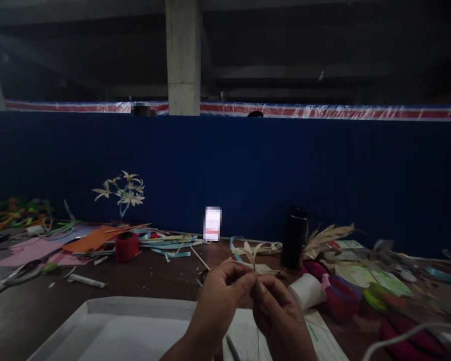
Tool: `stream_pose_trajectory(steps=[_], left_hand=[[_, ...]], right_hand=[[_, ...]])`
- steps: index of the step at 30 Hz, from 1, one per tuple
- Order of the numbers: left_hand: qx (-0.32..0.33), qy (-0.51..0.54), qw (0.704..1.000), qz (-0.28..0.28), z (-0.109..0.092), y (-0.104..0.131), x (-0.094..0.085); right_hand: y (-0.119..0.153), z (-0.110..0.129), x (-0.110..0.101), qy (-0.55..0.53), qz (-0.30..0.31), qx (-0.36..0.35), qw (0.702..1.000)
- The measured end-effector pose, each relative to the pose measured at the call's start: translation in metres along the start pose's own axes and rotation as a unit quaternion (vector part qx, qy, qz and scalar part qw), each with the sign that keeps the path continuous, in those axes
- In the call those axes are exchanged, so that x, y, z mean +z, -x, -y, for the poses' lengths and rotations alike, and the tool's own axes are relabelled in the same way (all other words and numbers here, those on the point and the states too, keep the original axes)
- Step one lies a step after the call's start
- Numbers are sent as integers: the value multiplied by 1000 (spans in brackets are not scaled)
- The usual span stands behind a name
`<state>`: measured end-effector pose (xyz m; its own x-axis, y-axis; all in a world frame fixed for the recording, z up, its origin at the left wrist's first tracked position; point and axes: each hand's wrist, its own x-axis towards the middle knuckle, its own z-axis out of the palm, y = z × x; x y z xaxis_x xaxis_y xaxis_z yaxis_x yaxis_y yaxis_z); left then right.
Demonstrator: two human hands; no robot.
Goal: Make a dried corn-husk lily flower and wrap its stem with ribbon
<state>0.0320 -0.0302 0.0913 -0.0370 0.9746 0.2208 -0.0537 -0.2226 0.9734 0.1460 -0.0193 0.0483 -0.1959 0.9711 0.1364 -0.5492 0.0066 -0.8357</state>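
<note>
Carefully now: the pale flower sits upright above the printed sheets, its base pinched between the closed thumbs and fingers of both your left hand and your right hand, and uneven pressure or a twist there could split its thin petals or let them slip loose. Just beside your right hand, the white roll or cup could be knocked by a careless knuckle, with the black bottle behind it; as for writing, the sheets' print is too blurred to read, and no brand or label is legible.
</note>
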Motion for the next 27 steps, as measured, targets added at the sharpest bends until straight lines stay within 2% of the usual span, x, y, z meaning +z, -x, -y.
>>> stream_pose_trajectory(steps=[8, 13, 16, 22, 27], left_hand=[[-102, 137, 985, -24, 6, 0, 5], [-127, 201, 971, 7, 7, -1, 4], [-125, 198, 971, 38, 6, -2, 2], [-134, 167, 976, 44, -3, -5, 0], [-146, 146, 975, 83, -11, -5, -2]], right_hand=[[1, 2, 1, -27, 5, 18, 999], [-3, -3, -4, -31, 19, 20, 999], [-3, -5, -5, -42, 40, 13, 998], [0, -1, 0, -84, 66, 7, 994], [2, 2, 4, -121, 84, 8, 989]])
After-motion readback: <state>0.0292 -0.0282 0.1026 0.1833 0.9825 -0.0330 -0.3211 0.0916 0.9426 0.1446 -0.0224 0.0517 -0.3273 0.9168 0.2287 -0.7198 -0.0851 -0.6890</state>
